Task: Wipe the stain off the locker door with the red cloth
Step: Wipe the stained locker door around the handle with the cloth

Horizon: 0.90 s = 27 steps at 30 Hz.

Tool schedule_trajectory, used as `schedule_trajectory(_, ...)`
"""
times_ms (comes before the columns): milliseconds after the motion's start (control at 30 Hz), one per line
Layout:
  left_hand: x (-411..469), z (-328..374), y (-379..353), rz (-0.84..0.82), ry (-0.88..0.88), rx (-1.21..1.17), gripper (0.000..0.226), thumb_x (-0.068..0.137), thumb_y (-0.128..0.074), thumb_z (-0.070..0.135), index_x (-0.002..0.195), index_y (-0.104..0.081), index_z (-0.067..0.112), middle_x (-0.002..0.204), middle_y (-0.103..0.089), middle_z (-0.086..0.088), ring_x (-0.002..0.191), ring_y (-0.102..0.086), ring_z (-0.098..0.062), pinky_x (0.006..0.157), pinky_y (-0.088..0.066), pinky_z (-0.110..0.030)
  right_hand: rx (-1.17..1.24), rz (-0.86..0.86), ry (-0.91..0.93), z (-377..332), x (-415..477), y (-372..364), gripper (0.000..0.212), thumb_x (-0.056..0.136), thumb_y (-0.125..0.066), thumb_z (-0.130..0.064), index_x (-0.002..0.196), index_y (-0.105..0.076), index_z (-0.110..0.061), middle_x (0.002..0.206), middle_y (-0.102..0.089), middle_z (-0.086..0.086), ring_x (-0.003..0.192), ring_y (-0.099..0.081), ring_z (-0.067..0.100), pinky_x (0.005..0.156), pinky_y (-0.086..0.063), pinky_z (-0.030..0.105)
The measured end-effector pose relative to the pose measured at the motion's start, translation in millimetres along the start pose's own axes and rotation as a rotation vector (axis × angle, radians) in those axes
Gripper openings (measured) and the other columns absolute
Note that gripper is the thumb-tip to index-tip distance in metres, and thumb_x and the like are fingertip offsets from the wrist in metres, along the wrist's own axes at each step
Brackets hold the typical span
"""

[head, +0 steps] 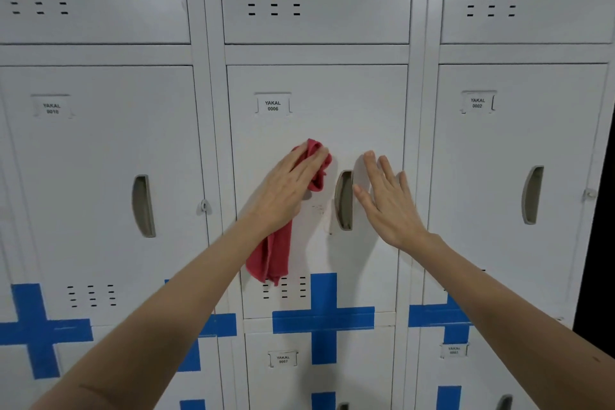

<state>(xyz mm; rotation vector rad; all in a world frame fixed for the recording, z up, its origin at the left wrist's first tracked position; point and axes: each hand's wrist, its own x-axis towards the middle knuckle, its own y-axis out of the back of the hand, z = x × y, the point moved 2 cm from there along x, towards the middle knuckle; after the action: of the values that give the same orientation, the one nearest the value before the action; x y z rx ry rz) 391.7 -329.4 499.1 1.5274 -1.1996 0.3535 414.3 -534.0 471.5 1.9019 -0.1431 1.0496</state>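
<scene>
The middle locker door [362, 103], light grey and labelled YAKAL 0006, fills the centre of the view. My left hand [289, 186] presses the red cloth [269, 256] flat against it, left of the recessed handle [344, 200]. Part of the cloth bunches above my fingertips and the rest hangs down below my wrist. Faint dark specks of the stain [319, 209] show on the door just right of my left hand. My right hand [389, 200] lies flat and spread on the door to the right of the handle, holding nothing.
Similar grey locker doors stand to the left [83, 176] and right [499, 160], each with a recessed handle. Blue tape crosses [324, 318] mark the lower doors. Vent slots [284, 286] sit under the hanging cloth. A dark gap lies at the far right edge.
</scene>
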Motion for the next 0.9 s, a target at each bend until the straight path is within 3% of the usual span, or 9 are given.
schedule_trajectory(100, -2, 4, -8, -0.039, -0.056, 0.056, 0.07, 0.084, -0.043, 0.012, 0.147, -0.014, 0.007, 0.151, -0.037, -0.01, 0.144, -0.021, -0.03, 0.115, -0.029, -0.045, 0.019, 0.021, -0.004, -2, 0, -2, 0.062, 0.1, -0.02, -0.047, 0.15, 0.007, -0.022, 0.159, 0.007, -0.008, 0.145, 0.013, 0.011, 0.118, 0.009, 0.04)
schedule_trajectory(267, -21, 18, -19, 0.017, -0.048, 0.017, 0.066, 0.089, -0.046, 0.02, 0.148, -0.021, 0.006, 0.152, -0.035, -0.011, 0.146, -0.019, -0.026, 0.119, -0.021, -0.043, 0.024, 0.024, -0.001, -2, 0, -2, 0.062, 0.1, -0.02, -0.046, 0.151, 0.006, -0.02, 0.159, 0.005, -0.007, 0.145, 0.012, 0.01, 0.117, 0.01, 0.037)
schedule_trajectory(367, -33, 22, -32, -0.022, -0.045, 0.045, 0.063, 0.093, -0.042, 0.021, 0.15, -0.016, 0.007, 0.154, -0.032, -0.009, 0.147, -0.015, -0.024, 0.12, -0.016, -0.041, 0.017, 0.026, 0.005, -1, 0, -1, 0.063, 0.1, -0.02, -0.047, 0.151, 0.005, -0.02, 0.159, 0.005, -0.006, 0.145, 0.012, 0.01, 0.118, 0.008, 0.038)
schedule_trajectory(767, -85, 39, -70, -0.228, -0.175, 0.278, 0.075, 0.082, -0.033, 0.003, 0.151, -0.004, 0.008, 0.159, -0.016, -0.008, 0.148, -0.005, -0.028, 0.12, -0.008, -0.043, 0.027, 0.027, -0.008, -2, -1, -2, 0.063, 0.1, -0.019, -0.047, 0.151, 0.005, -0.02, 0.159, 0.004, -0.006, 0.145, 0.011, 0.01, 0.119, 0.007, 0.04)
schedule_trajectory(900, -89, 32, -68, -0.263, -0.272, 0.28, 0.079, 0.081, -0.043, 0.001, 0.15, -0.005, 0.01, 0.158, -0.014, -0.008, 0.147, -0.006, -0.026, 0.119, -0.016, -0.042, 0.014, 0.015, -0.005, 0, -1, -1, 0.062, 0.1, -0.019, -0.046, 0.15, 0.006, -0.021, 0.159, 0.005, -0.006, 0.145, 0.011, 0.01, 0.119, 0.006, 0.041)
